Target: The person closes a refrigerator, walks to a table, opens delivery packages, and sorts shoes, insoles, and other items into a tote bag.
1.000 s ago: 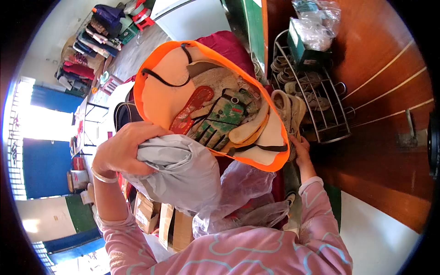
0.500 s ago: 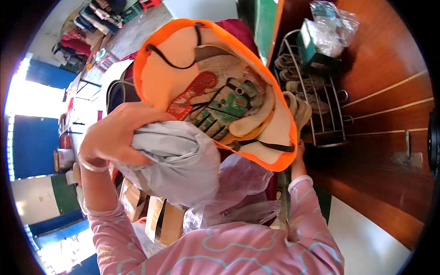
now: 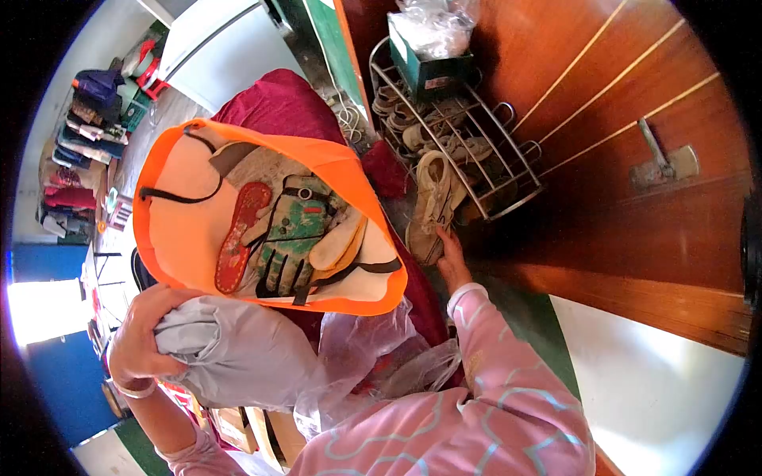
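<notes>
An orange bag [image 3: 167,238] lies open, showing its pale lining. Inside are green work gloves [image 3: 292,238], a red perforated strip [image 3: 240,236] and yellowish insoles [image 3: 337,244]. At the bag's lower left, my left hand [image 3: 147,333] grips a bunched grey plastic bag [image 3: 238,349]. My right hand [image 3: 451,258] is closed on the lower end of worn beige shoes [image 3: 432,206], right of the orange bag and beside the metal rack; part of its grip is hidden.
Shoes fill the metal rack [image 3: 508,186], topped by a green box [image 3: 429,71] with clear plastic. A wooden door [image 3: 619,214] stands right, a white appliance [image 3: 230,51] at the back. Dark red cloth [image 3: 278,103] lies behind the bag; clear plastic [image 3: 357,349] and cardboard boxes [image 3: 274,432] are nearer me.
The view has shifted, placing the orange bag and grey bag farther left. The beige shoes, earlier partly behind the orange bag, now show apart from it with my right hand on them.
</notes>
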{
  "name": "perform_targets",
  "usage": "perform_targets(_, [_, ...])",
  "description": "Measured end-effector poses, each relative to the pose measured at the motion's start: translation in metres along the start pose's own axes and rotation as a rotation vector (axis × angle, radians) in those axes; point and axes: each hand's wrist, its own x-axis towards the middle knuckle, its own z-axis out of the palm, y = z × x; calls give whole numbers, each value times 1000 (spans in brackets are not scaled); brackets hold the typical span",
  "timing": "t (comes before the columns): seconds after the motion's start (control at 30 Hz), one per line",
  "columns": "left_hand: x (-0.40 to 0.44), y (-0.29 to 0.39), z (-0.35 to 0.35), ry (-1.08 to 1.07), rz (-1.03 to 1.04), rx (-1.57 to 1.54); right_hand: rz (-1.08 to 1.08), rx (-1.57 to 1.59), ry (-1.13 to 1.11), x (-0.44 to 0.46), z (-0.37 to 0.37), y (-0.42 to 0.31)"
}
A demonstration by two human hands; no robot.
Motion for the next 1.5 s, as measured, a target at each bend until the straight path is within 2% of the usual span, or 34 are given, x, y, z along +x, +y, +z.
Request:
perform_targets(0.07, [3,4,1,-7,-45,-42,-56,44,37,9,1,4])
perform_targets(0.17, [3,4,2,15,-58,-48,-204,-122,271,13,19,8])
perform_targets(0.23, [1,5,2,28,-82,-25,-329,-470,379,33,16,5])
perform_targets(0.27, [3,4,6,45,-87,-108,-388,-645,429,46,13,4])
perform_targets(0.37, [0,6,11,113,-159,-234,-538,-894,586,88,-6,6])
perform_targets(0.4, [2,6,8,67,-151,-183,-560,-718,484,66,7,-8])
perform_targets(0.5, [-2,3,8,83,-162,-143,-620,-874,508,68,6,-20])
perform_targets(0.53, [-3,1,8,91,-158,-137,-612,-682,377,57,11,-25])
perform_targets(0.63, [-5,4,7,101,-212,-96,-602,-818,434,64,-2,-22])
perform_targets(0.73, [4,10,9,89,-177,-131,-651,-549,379,48,-8,0])
perform_targets(0.83, [1,6,16,181,-169,-94,-658,-612,393,57,-4,4])
perform_targets(0.97, [-8,-2,13,193,-151,-101,-518,-676,471,81,-13,14])
perform_targets(1.07, [-6,-4,9,152,-151,-92,-436,-907,467,75,-23,6])
perform_targets(1.17, [-2,-4,9,113,-115,-46,-461,-870,733,97,-41,41])
perform_targets(1.3, [1,-3,7,74,-117,-55,-548,-686,659,105,-13,48])
perform_targets(1.4, [3,3,8,100,-96,-52,-305,-750,866,63,48,24])
perform_targets(1.5, [1,0,6,108,-74,-14,-337,-860,966,70,47,32])
